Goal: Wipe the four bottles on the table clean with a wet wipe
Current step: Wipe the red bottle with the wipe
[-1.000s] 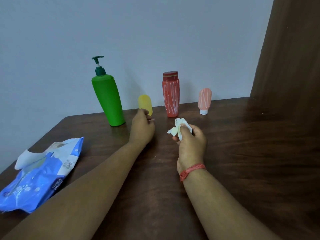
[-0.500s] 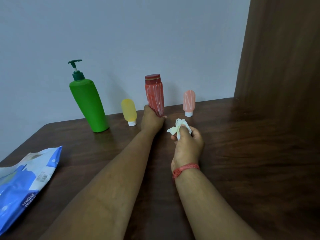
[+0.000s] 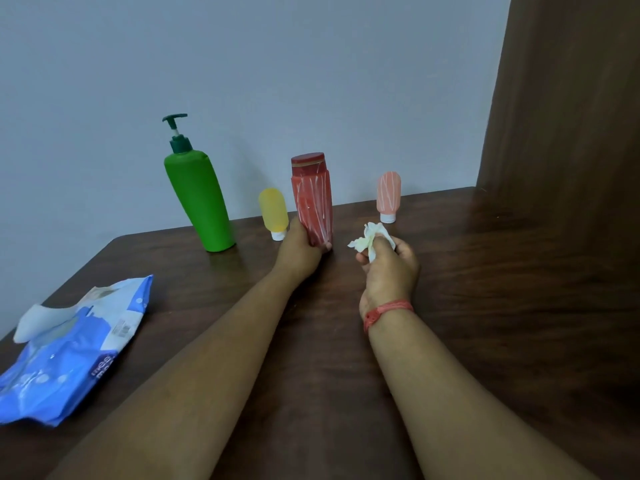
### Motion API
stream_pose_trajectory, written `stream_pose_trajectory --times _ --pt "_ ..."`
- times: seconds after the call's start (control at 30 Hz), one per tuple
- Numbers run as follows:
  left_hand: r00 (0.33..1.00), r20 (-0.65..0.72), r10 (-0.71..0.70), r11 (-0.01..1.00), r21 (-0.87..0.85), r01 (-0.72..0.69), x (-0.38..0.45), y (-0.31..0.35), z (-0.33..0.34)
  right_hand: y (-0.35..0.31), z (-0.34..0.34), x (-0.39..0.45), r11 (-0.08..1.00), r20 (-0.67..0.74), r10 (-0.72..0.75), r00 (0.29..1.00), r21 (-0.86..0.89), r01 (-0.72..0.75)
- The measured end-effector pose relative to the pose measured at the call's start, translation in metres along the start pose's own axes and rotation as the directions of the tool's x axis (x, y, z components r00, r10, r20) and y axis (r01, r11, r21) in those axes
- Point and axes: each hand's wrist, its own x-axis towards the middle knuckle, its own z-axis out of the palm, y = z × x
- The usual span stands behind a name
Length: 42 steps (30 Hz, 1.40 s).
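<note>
Red bottle in our left hand, wipe in our right

Left of the red bottle [image 3: 313, 199] lie the wipe pack [image 3: 69, 348], with one sheet poking out, the green pump bottle [image 3: 199, 199] and the yellow bottle [image 3: 273, 211]. Our left hand [image 3: 301, 249] is closed round the red bottle's base, its long axis upright. To its right, our right hand [image 3: 389, 268] pinches the crumpled wipe [image 3: 372, 237]; the pink bottle [image 3: 388, 195] stands beyond.
</note>
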Motion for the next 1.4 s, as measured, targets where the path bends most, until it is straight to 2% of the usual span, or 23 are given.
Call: stream_pose_trajectory --times 0.17,0.37,0.53,0.63,0.7,0.77,0.83,1.03,1.2,1.3,1.4 --pt "0.996 0.083 0.029 0.996 -0.081 -0.022 -0.069 -0.006 -0.038 -0.003 0.0 -0.017 0.987 0.116 -0.041 0.992 -0.149 0.058" --pt "0.984 0.175 0.041 0.996 -0.079 -0.027 -0.145 -0.022 -0.084 0.0 0.003 -0.04 0.861 0.409 -0.121 0.904 -0.41 0.301" --pt "0.987 0.161 0.002 0.985 -0.173 0.026 -0.17 -0.032 -0.11 0.001 0.005 -0.06 0.701 0.608 -0.151 0.78 -0.49 0.518" --pt "0.985 0.169 -0.027 0.971 -0.231 0.067 -0.171 -0.03 -0.116 -0.003 0.008 -0.071 0.62 0.707 -0.231 0.669 -0.423 0.661" --pt "0.979 0.204 -0.023 0.973 -0.222 0.07 -0.171 -0.029 -0.118 -0.006 0.009 -0.077 0.524 0.759 -0.319 0.568 -0.358 0.773" --pt "0.974 0.228 -0.007 0.981 -0.186 0.05 -0.169 -0.031 -0.121 -0.008 0.01 -0.079 0.392 0.793 -0.4 0.46 -0.305 0.868" --pt "0.97 0.242 0.007 0.992 -0.123 0.024 -0.166 -0.035 -0.125 -0.007 0.01 -0.077 0.3 0.797 -0.455 0.397 -0.283 0.911" --pt "0.964 0.262 0.037 0.998 -0.063 -0.021 -0.162 -0.038 -0.127 -0.007 0.017 -0.075 0.155 0.772 -0.527 0.354 -0.322 0.934" --pt "0.964 0.263 0.048 0.998 -0.063 -0.033 -0.163 -0.035 -0.128 -0.002 0.017 -0.078 0.125 0.832 -0.471 0.293 -0.266 0.956" --pt "0.963 0.265 0.041 0.997 -0.068 -0.023 -0.163 -0.035 -0.129 -0.003 0.014 -0.079 0.064 0.885 -0.412 0.216 -0.208 0.976" --pt "0.961 0.273 0.047 0.997 -0.067 -0.03 -0.164 -0.034 -0.128 -0.009 0.015 -0.079 -0.01 0.858 -0.472 0.205 -0.238 0.971"
